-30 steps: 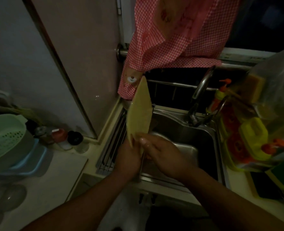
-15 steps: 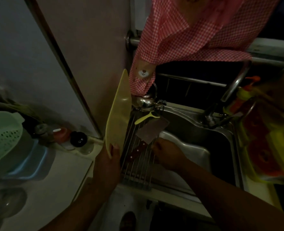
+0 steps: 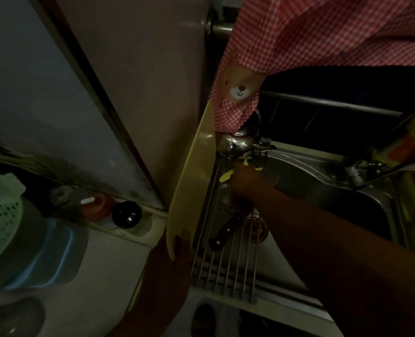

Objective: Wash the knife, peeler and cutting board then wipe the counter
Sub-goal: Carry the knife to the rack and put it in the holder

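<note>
Two hands were extended: left hand, grip pinching the upright cutting board by its lower end, 9 o'clock of the rack; right hand lay palm-down over peeler and knife there, grip unreadable.

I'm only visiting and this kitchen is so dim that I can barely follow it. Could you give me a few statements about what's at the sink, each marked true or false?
1. The left hand holds the cutting board at its lower end. True.
2. The cutting board lies flat on the wire rack. False: it stands on edge along the rack's left side.
3. The knife lies on the rack, dark handle showing. True.
4. The red checked cloth lies in the sink. False: it hangs above it.
5. The right hand is over the rack, at the yellow peeler. True.
</note>
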A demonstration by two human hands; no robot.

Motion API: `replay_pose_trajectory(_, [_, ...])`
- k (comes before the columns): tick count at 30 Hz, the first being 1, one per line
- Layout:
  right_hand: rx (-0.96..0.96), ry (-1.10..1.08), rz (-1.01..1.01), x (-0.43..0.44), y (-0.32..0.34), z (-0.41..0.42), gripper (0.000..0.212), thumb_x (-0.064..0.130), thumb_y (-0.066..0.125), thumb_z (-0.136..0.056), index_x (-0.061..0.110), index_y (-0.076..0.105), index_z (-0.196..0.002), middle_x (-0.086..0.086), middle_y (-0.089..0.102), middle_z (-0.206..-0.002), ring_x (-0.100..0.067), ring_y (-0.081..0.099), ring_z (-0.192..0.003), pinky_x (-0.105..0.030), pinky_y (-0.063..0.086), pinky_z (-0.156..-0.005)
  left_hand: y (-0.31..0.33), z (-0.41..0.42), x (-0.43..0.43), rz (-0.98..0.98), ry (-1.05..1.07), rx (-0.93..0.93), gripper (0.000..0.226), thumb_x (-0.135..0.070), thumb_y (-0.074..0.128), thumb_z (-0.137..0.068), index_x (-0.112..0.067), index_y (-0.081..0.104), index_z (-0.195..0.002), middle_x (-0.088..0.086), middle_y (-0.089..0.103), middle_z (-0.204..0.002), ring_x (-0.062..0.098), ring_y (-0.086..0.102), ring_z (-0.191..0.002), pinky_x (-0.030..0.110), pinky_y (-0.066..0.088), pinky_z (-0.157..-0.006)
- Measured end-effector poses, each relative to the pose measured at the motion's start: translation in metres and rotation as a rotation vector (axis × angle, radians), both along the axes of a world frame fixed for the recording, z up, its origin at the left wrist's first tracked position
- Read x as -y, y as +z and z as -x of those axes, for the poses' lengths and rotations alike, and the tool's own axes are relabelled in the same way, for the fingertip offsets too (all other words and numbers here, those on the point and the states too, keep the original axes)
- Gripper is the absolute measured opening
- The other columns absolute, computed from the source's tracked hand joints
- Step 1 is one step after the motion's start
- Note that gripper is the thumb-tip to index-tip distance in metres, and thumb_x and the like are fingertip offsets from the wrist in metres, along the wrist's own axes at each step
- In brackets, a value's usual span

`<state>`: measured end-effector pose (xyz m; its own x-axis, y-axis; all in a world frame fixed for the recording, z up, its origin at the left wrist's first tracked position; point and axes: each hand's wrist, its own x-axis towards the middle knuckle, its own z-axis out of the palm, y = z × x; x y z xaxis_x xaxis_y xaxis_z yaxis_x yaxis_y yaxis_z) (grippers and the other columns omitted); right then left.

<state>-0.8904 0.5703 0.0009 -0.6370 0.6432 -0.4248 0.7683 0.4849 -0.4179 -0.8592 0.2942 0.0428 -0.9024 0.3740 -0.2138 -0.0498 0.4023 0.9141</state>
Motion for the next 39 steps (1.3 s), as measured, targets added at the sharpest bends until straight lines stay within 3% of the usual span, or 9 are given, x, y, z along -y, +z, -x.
replay_pose_trajectory(9, [-0.202,-0.249,0.014,-0.001,0.019,-0.021,0.031,0.022,0.044,-0.105,0.009,0.067,-0.119,-0.014,0.067,-0.12,-0.033,0.063,-0.109,-0.041,0.048,-0.091,0.014,-0.017,0.002,-0.071,-0.023,-0.06,0.04,-0.037,0.053,-0.096,-0.021,0.046,-0.06,-0.009,0.049,-0.042,0.001,0.047,-0.039,0.011,0.032,-0.041])
replay_pose_trajectory(12, [-0.402,-0.338,0.126,0.011,0.022,-0.049,0.018,0.017,0.05,-0.104,0.017,0.067,-0.111,-0.007,0.067,-0.111,-0.021,0.064,-0.098,-0.034,0.053,-0.085,0.026,-0.026,0.002,-0.057,0.01,-0.045,0.044,-0.038,0.052,-0.098,-0.016,0.046,-0.06,-0.009,0.047,-0.041,0.001,0.044,-0.037,0.012,0.031,-0.039])
replay_pose_trajectory(15, [-0.551,-0.305,0.143,0.026,0.033,-0.09,0.016,0.006,0.052,-0.103,0.014,0.057,-0.115,0.002,0.061,-0.092,-0.012,0.062,-0.081,-0.011,0.047,-0.057,0.033,-0.037,0.005,-0.059,0.029,-0.052,0.047,-0.039,0.052,-0.099,-0.006,0.053,-0.065,-0.004,0.05,-0.043,0.003,0.047,-0.038,0.016,0.034,-0.039])
replay_pose_trajectory(19, [-0.719,-0.372,0.035,0.032,0.045,-0.128,0.023,0.01,0.058,-0.1,0.015,0.046,-0.118,0.005,0.06,-0.089,-0.016,0.065,-0.076,-0.018,0.047,-0.053,0.039,-0.056,0.007,-0.1,0.058,-0.057,0.025,-0.034,0.054,-0.1,-0.024,0.064,-0.08,-0.002,0.061,-0.061,-0.002,0.059,-0.052,0.013,0.045,-0.05])
replay_pose_trajectory(24, [-0.609,-0.448,0.159,0.034,0.037,-0.153,0.023,0.011,0.065,-0.096,0.019,0.049,-0.11,-0.006,0.066,-0.102,-0.027,0.07,-0.093,-0.046,0.06,-0.082,0.039,-0.068,0.0,-0.082,0.042,-0.068,0.032,-0.034,0.051,-0.103,-0.023,0.058,-0.074,-0.008,0.06,-0.065,-0.006,0.058,-0.053,0.01,0.044,-0.051])
replay_pose_trajectory(27, [-0.718,-0.422,0.085,0.038,0.041,-0.156,0.022,0.014,0.06,-0.1,0.014,0.051,-0.12,0.0,0.066,-0.098,-0.018,0.07,-0.085,-0.037,0.059,-0.073,0.041,-0.068,-0.002,-0.075,0.044,-0.095,0.038,-0.033,0.051,-0.103,-0.011,0.061,-0.074,0.011,0.061,-0.065,0.0,0.057,-0.053,0.014,0.043,-0.051])
replay_pose_trajectory(31, [-0.553,-0.445,0.205,0.043,0.033,-0.158,0.015,0.012,0.059,-0.1,0.012,0.058,-0.115,-0.007,0.068,-0.1,-0.027,0.07,-0.094,-0.046,0.059,-0.082,0.045,-0.064,-0.005,-0.13,0.015,-0.085,0.025,-0.029,0.052,-0.105,-0.028,0.062,-0.083,-0.003,0.066,-0.08,-0.008,0.062,-0.068,0.005,0.046,-0.061])
replay_pose_trajectory(34, [-0.548,-0.431,0.198,0.04,0.029,-0.159,0.009,0.011,0.057,-0.101,0.02,0.054,-0.102,-0.006,0.065,-0.096,-0.017,0.063,-0.082,-0.036,0.053,-0.072,0.047,-0.059,-0.006,-0.118,0.028,-0.09,0.031,-0.027,0.052,-0.105,-0.022,0.058,-0.076,-0.003,0.062,-0.072,-0.004,0.06,-0.063,0.009,0.044,-0.059])
replay_pose_trajectory(39, [-0.512,-0.472,0.182,0.041,0.024,-0.162,0.007,0.017,0.059,-0.101,0.016,0.053,-0.105,0.002,0.059,-0.088,-0.012,0.057,-0.075,-0.025,0.04,-0.059,0.039,-0.049,-0.001,-0.126,0.003,-0.084,0.021,-0.028,0.051,-0.104,-0.014,0.066,-0.097,-0.003,0.069,-0.092,-0.007,0.064,-0.079,0.004,0.046,-0.07])
